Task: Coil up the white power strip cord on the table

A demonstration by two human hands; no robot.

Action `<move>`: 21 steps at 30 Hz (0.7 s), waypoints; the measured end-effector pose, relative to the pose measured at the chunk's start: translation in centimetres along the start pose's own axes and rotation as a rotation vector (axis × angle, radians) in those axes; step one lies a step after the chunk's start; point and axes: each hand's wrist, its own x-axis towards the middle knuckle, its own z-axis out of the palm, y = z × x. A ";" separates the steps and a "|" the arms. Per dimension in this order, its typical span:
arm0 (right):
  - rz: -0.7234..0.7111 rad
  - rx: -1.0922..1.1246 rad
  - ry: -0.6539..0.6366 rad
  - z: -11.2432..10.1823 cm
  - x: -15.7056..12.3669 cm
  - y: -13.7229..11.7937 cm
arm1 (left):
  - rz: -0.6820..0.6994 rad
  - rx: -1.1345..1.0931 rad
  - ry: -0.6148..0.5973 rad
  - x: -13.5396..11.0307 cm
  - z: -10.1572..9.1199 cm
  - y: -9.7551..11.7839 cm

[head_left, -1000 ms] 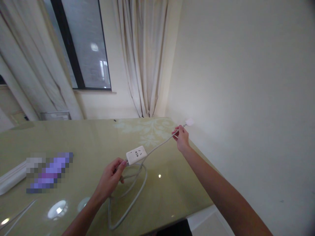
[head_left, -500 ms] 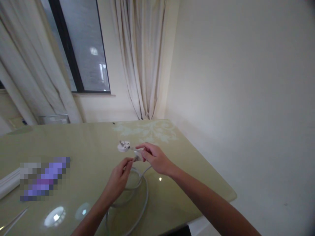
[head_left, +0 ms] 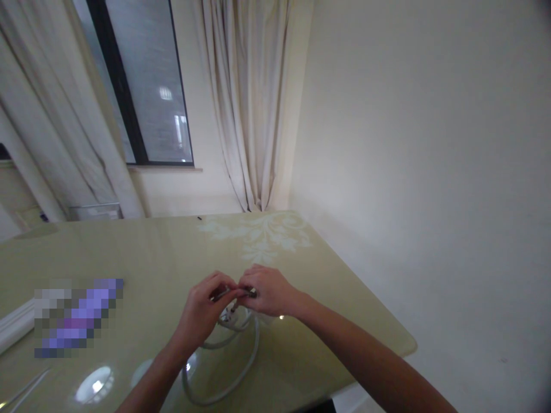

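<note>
My left hand [head_left: 209,304] and my right hand [head_left: 269,289] meet above the table, fingertips pinched together. A thin grey strand, apparently part of the power cable [head_left: 235,387], runs between the fingers of both. A small dark end pokes out at the right fingertips; its kind is not clear. Just below the hands is a white power plug [head_left: 228,315] with its pins showing. Grey-white loops of the cable hang or lie beneath, on the glossy table. The fingers hide much of what they grip.
The greenish table [head_left: 150,252] has a pale floral pattern at its far corner. To the left lie a pixelated purple item [head_left: 86,315] and a long white object [head_left: 17,324]. Thin pale sticks [head_left: 28,387] lie at the lower left. A wall [head_left: 408,201] borders the right side.
My hands have come together, with the left moving right. The plug has swung from beyond the fingers to below them, and the cable loops have shifted.
</note>
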 end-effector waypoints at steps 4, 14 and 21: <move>0.088 0.194 0.091 0.2 0.0 1.3 | 0.084 0.030 0.038 0.0 -0.6 -0.8; 0.266 0.450 0.333 0.2 -0.9 2.7 | 0.031 0.276 -0.139 -1.4 -1.9 -5.0; 0.287 0.770 0.297 0.2 -0.4 3.6 | 0.188 0.486 -0.085 -3.0 -1.5 -6.9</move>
